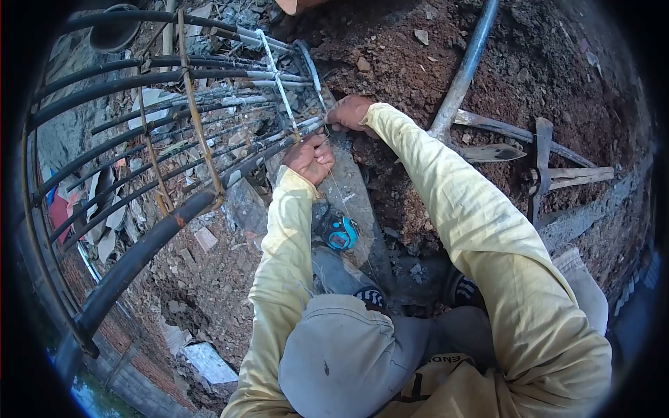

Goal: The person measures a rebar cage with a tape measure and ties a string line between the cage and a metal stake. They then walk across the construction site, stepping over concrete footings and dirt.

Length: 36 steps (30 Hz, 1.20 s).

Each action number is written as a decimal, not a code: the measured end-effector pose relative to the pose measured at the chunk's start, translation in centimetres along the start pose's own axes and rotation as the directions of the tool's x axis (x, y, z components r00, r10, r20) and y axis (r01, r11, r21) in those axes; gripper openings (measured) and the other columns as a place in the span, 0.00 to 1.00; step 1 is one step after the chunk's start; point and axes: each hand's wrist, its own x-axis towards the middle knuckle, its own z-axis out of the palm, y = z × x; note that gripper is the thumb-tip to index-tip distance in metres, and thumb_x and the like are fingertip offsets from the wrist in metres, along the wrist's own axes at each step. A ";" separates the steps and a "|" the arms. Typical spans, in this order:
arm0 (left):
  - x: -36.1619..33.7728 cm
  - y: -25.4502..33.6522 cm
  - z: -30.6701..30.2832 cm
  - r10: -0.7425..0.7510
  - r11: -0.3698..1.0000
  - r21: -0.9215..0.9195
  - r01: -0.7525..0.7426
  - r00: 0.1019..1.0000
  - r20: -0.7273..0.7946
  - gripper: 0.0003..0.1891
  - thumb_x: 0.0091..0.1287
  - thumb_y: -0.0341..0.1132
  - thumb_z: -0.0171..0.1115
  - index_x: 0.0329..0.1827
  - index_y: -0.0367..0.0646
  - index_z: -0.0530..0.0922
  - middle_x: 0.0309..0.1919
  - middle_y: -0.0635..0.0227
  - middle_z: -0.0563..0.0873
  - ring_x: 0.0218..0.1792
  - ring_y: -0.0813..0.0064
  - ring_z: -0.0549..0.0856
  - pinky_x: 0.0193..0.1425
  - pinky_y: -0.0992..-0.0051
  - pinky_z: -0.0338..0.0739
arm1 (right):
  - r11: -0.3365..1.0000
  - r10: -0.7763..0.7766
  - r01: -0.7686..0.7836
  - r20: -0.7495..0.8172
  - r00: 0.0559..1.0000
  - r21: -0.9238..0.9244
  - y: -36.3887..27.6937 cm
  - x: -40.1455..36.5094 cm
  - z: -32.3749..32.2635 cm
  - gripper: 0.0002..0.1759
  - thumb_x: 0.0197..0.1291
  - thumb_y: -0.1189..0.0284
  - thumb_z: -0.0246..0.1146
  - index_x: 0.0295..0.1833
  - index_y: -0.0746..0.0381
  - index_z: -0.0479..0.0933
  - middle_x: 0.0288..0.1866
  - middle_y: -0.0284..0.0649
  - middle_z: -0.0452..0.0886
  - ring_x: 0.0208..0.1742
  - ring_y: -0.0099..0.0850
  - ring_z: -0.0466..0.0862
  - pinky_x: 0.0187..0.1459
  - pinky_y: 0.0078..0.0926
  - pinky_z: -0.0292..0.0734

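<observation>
A cage of dark reinforcing bars (132, 136) lies at the left, its bar ends whitened. At its near corner my left hand (310, 160) is closed in a curl, just below the lowest bar. My right hand (350, 113) pinches at the end of that bar, beside the end stirrup (309, 70). A thin line (339, 187), wire or string, runs down from the right fingertips past the left hand. What the left fingers hold is hidden. Below the hands, a teal and black tape measure (341, 234) rests near my foot.
Reddish loose soil (397, 63) banks up ahead. A blue-grey pipe (468, 70) slants into it. Wooden-handled tools (542, 164) lie at the right by a concrete edge (592, 209). My knee (348, 355) is close below. Rubble and a pale slab (209, 362) lie left.
</observation>
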 end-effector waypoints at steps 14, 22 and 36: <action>-0.5 -0.6 0.0 -0.046 0.996 -0.079 0.052 0.996 0.074 0.10 0.64 0.21 0.47 0.47 0.40 0.69 0.22 0.73 0.66 0.18 0.82 0.63 0.22 0.81 0.59 | 0.994 -0.094 0.092 -0.026 0.995 -0.058 1.1 0.5 0.3 0.14 0.43 0.61 0.64 0.25 0.61 0.82 0.25 0.38 0.82 0.28 0.28 0.79 0.34 0.25 0.72; 0.0 -0.5 -0.3 -0.065 0.989 -0.127 0.072 0.996 0.062 0.11 0.65 0.21 0.46 0.47 0.41 0.71 0.21 0.74 0.65 0.18 0.82 0.63 0.22 0.81 0.58 | 0.981 -0.097 0.081 0.085 0.992 0.176 0.7 -0.3 -0.2 0.07 0.47 0.70 0.64 0.31 0.62 0.82 0.28 0.34 0.82 0.30 0.22 0.78 0.36 0.19 0.71; -0.9 -0.8 -0.1 0.044 0.997 -0.059 -0.042 0.999 0.022 0.10 0.65 0.22 0.47 0.46 0.42 0.71 0.19 0.74 0.63 0.18 0.81 0.63 0.22 0.81 0.58 | 0.994 -0.009 0.006 0.031 0.999 0.112 -0.5 -0.2 -0.3 0.12 0.47 0.67 0.63 0.33 0.65 0.79 0.29 0.36 0.80 0.30 0.26 0.77 0.37 0.24 0.73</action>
